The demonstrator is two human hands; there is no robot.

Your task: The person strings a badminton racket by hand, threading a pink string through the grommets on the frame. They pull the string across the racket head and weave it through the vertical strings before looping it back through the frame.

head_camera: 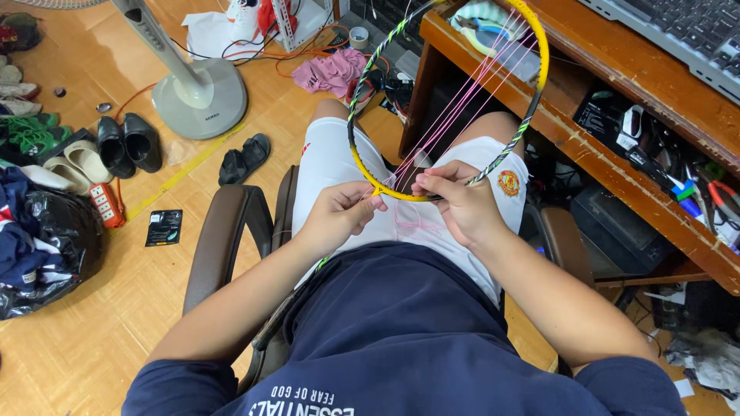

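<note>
- Head view showed the badminton racket (532, 54) over your lap, its yellow frame bottom between your hands, pink strings (462, 100) running up.
- Your left hand (339, 212) pinched the frame's lower edge.
- Your right hand (455, 200) gripped string and frame, fingers (432, 183) clenched.
- A wooden worktop (617, 177) stood right; a fan base (200, 96) left.

A wooden parquet floor (85, 339) carries scattered belongings, all well away from the fingers (370, 202) working above a brown office chair (231, 231). Left of the fingers, a grey pedestal fan base (199, 98) stands beside a pair of black shoes (128, 143) and black sandals (243, 158). Farther left lie pale slippers (77, 163), an orange power strip (106, 205) and a black plastic bag (54, 239). A small black packet (164, 227) rests below them. Beyond the fingers, a pink cloth (333, 71) lies crumpled near a wooden desk (617, 177).
</note>
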